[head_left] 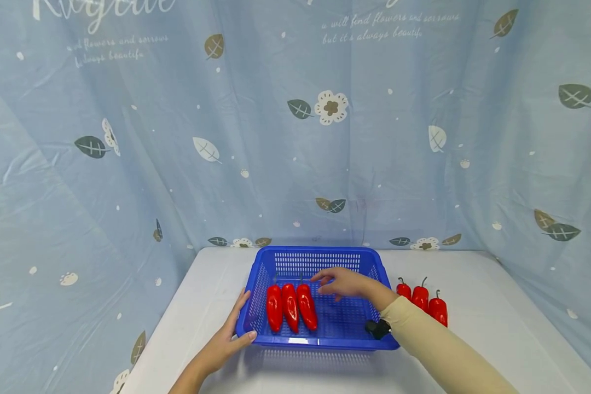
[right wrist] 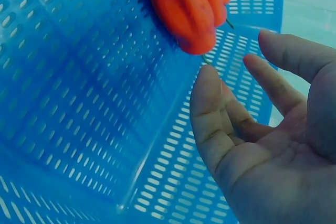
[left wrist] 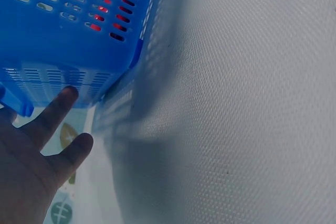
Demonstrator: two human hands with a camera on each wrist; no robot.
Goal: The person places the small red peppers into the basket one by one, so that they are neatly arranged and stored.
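Note:
Three red chili peppers [head_left: 306, 306] lie side by side in the left half of a blue plastic basket [head_left: 320, 343]. Just right of the nearest pepper's stem, my right hand [head_left: 343, 282] hovers inside the basket. In the right wrist view its fingers are loosely bent and spread, holding nothing, with one fingertip close to a green stem below the red pepper [right wrist: 186, 14]. At the basket's front left corner, my left hand [head_left: 224, 342] rests with its thumb at the rim. The left wrist view shows its fingers [left wrist: 50, 116] extended and spread against the basket's outer wall [left wrist: 58, 77].
Several more red peppers [head_left: 420, 297] stand in a row on the white table [head_left: 492, 328], right of the basket, partly behind my right sleeve [head_left: 433, 339]. A black wrist device [head_left: 377, 328] shows beneath the right forearm. Blue patterned curtain [head_left: 276, 164] encloses the back and sides.

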